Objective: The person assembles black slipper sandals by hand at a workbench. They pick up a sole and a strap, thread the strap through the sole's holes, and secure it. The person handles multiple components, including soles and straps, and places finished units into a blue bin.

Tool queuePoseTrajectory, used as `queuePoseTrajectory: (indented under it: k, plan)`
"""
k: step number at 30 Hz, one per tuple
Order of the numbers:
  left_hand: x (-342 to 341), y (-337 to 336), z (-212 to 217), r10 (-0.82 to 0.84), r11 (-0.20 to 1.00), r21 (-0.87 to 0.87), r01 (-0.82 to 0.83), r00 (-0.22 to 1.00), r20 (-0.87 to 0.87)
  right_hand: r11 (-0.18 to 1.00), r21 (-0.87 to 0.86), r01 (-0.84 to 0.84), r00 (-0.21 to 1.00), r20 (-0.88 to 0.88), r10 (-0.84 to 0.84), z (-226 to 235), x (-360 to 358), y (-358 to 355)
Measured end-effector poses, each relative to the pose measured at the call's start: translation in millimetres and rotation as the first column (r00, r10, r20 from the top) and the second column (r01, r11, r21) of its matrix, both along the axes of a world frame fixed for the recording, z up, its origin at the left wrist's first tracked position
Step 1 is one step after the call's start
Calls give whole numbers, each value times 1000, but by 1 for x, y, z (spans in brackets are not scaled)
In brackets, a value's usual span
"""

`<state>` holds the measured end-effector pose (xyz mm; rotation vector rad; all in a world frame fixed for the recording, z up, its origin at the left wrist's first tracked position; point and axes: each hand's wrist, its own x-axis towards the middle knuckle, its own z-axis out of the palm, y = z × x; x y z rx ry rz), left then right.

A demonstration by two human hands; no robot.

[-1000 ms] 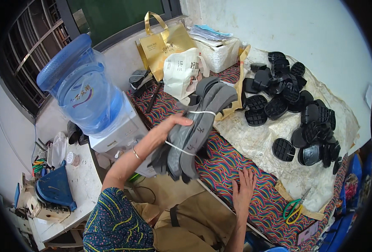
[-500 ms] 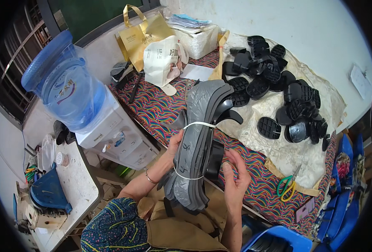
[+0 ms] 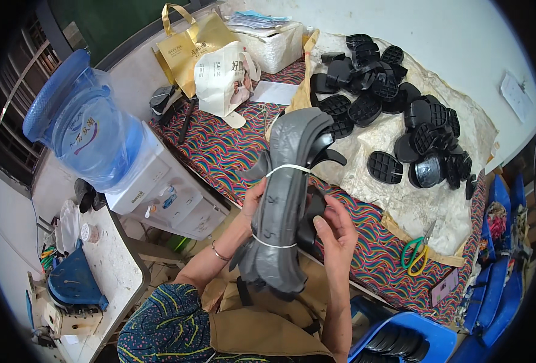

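A thick bundle of grey and black shoe soles (image 3: 274, 209) is upright in front of me, bound by two white bands, with handwritten marks on its grey face. My left hand (image 3: 251, 209) grips its left side, the fingers partly hidden behind it. At its right side, my right hand (image 3: 337, 230) has its thumb and curled fingers on a black sole (image 3: 309, 225) that sticks out of the bundle. Beyond the bundle, many black heel pieces (image 3: 385, 167) with gridded faces lie heaped and scattered on a dirty white sheet (image 3: 357, 163).
Green-and-yellow scissors (image 3: 418, 254) and a phone (image 3: 444, 287) lie on the patterned tablecloth (image 3: 377, 266). A blue bin (image 3: 440, 339) holding black parts stands below. To the left are a water dispenser (image 3: 165, 187) and a white table (image 3: 120, 266). Bags (image 3: 219, 81) stand at the back.
The bundle's lower end has swung slightly right and its face has turned a little. My right hand's fingers have closed in on the black sole. The view has shifted slightly.
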<state>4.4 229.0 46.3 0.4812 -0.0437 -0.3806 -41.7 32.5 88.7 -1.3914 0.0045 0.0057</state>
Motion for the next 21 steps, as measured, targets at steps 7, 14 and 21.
queuePoseTrajectory:
  k: [7,14,21]
  plan:
    - [15,17,-2,-49,976,206,72,992,-113,990,137,19,998,56,-27,-26,30,-14]
    - [17,28,35,187,897,423,-127,977,-102,994,-102,44,988,149,-29,-41,58,-23]
    - [14,40,53,252,776,574,-261,963,98,811,-576,104,940,322,108,-32,51,1]
